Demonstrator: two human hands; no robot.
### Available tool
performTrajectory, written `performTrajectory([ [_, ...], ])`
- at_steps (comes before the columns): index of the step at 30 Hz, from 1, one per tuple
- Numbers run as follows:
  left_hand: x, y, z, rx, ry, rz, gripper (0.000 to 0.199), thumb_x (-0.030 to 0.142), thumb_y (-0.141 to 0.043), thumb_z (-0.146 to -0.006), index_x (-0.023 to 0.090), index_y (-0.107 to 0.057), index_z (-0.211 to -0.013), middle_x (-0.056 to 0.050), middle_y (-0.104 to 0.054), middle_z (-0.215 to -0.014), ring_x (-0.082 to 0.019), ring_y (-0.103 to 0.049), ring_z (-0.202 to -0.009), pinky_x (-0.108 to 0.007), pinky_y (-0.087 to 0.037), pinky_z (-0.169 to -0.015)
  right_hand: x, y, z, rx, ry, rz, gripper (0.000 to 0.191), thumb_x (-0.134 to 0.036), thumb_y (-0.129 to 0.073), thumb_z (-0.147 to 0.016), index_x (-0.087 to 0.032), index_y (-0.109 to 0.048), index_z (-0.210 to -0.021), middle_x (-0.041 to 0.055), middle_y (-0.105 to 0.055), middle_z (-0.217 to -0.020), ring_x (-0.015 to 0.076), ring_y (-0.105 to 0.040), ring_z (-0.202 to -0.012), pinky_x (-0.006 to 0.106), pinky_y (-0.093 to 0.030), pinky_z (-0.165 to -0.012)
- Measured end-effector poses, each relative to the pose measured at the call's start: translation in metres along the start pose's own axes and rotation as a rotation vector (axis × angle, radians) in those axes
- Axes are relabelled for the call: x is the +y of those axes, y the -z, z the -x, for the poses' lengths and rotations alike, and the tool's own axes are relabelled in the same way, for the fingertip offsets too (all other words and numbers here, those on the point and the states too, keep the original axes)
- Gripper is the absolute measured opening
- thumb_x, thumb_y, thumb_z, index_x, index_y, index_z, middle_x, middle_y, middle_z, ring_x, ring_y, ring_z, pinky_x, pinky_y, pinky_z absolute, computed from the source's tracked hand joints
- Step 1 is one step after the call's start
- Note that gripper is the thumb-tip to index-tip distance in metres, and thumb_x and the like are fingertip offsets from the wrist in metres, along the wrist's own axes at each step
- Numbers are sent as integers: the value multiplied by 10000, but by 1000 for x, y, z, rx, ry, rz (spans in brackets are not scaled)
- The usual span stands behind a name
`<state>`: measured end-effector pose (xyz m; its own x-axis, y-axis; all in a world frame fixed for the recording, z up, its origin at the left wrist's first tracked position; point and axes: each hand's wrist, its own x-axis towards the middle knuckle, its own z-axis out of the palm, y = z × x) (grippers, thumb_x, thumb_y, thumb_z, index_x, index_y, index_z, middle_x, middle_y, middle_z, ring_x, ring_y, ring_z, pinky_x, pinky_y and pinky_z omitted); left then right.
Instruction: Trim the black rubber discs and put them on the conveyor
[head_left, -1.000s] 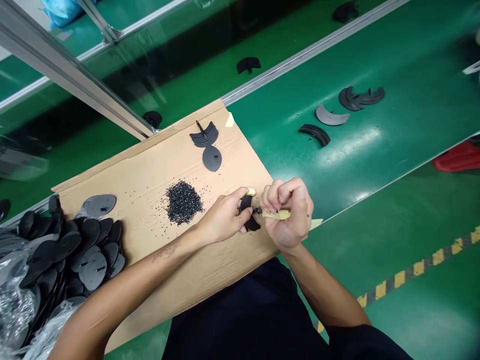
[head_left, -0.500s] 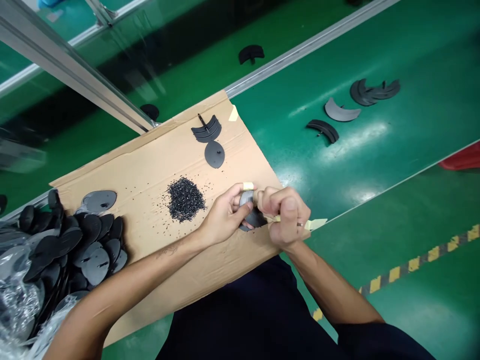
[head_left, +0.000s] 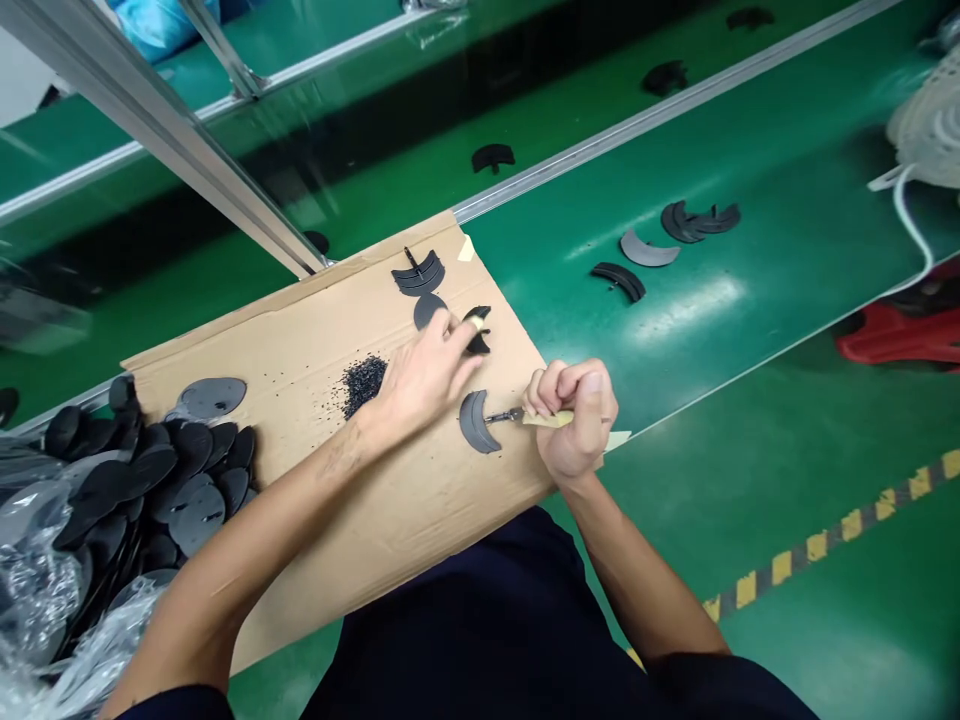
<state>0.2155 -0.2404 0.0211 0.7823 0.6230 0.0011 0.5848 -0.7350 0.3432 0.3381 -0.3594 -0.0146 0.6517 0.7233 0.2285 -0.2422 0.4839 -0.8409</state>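
Yellow tool (head_left: 546,419) is filling my clenched right hand (head_left: 575,425), needing steadiness beside the grey piece (head_left: 475,422); whether my left hand (head_left: 420,375) is gripping the far black piece (head_left: 478,343), I cannot tell

Head-worn view, facing forward and down, close above left hand (head_left: 420,377) and right hand (head_left: 576,422)

At the upper left of the frame we see a blue bag (head_left: 159,28) and a slanting metal post (head_left: 174,135). At the right edge we find a white cord (head_left: 902,212), with a red object (head_left: 892,335) below it. Yellow-and-dark striped tape (head_left: 817,547) crosses the lower right.
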Motion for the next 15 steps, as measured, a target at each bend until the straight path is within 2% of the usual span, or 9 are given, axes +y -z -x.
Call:
performTrajectory([
  [3, 5, -6, 25, -156, -81, 43, 306, 328, -617, -963, 203, -596, -1242, -83, -606, -1145, -224, -648, -913, -342, -558, -773, -2, -3, -1, -6, 3, -15, 440, -541, -531, -1011, -239, -418, -712, -79, -302, -567, 88, -267, -446, 262, -296, -473],
  [5, 6, -12, 34, -207, -98, 98, 297, 276, -634, -949, 208, -581, -1234, -68, -604, -1119, -201, -640, -885, -337, -560, -792, -6, -7, -1, 17, 15, -7, 441, -549, -518, -1015, -244, -410, -715, -78, -297, -572, 90, -255, -445, 261, -296, -464],
  [9, 2, -20, 35, -197, -88, 136, 243, 262, -637, -942, 195, -571, -1167, -62, -589, -1064, -205, -621, -875, -346, -547, -786, -10, -16, 1, -2, 30, 11, 436, -548, -502, -1020, -248, -403, -718, -75, -294, -573, 96, -258, -442, 268, -307, -457],
  [15, 1, -19, 32, -211, -74, 135, 235, 283, -638, -946, 200, -546, -1145, -59, -583, -1047, -232, -623, -929, -348, -535, -772, -1, -18, 4, -37, 10, -4, 417, -498, -506, -1029, -240, -431, -711, -71, -304, -573, 94, -263, -449, 271, -287, -466],
])
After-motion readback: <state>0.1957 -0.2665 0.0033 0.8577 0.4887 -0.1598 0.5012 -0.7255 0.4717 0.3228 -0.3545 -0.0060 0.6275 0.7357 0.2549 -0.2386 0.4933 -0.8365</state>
